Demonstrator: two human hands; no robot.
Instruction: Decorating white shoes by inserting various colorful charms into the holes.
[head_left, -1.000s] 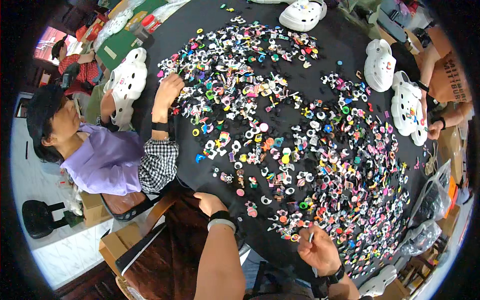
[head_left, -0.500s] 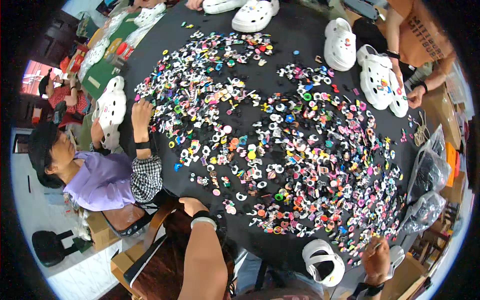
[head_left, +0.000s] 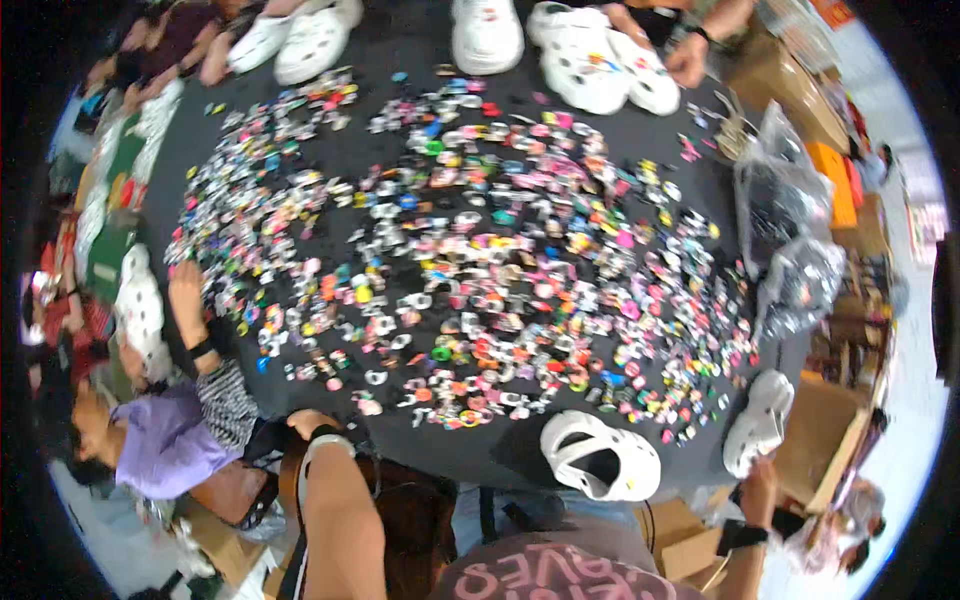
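My right hand (head_left: 758, 492) is at the lower right, its fingers closed around the near end of a white clog (head_left: 760, 425) with holes in its upper. At the table's near left edge rests my left hand (head_left: 313, 426), a pale band on its wrist; blur hides how its fingers lie. Another white clog (head_left: 602, 458) with a heel strap lies at the near edge, between my hands. Beyond it, small colourful shoe charms (head_left: 490, 300) are spread in wide heaps over the black tabletop (head_left: 480, 455).
To the left, a person in purple (head_left: 172, 440) reaches into the charms beside a white clog (head_left: 140, 315). Across the table, other people's hands are near more white clogs (head_left: 585, 70). Clear plastic bags (head_left: 790, 220) and cardboard boxes (head_left: 820, 440) line the right side.
The whole view has swung to the right. My right hand has moved away from the edge of the charms and down to the near end of the right-hand clog. My left hand stays by the table edge.
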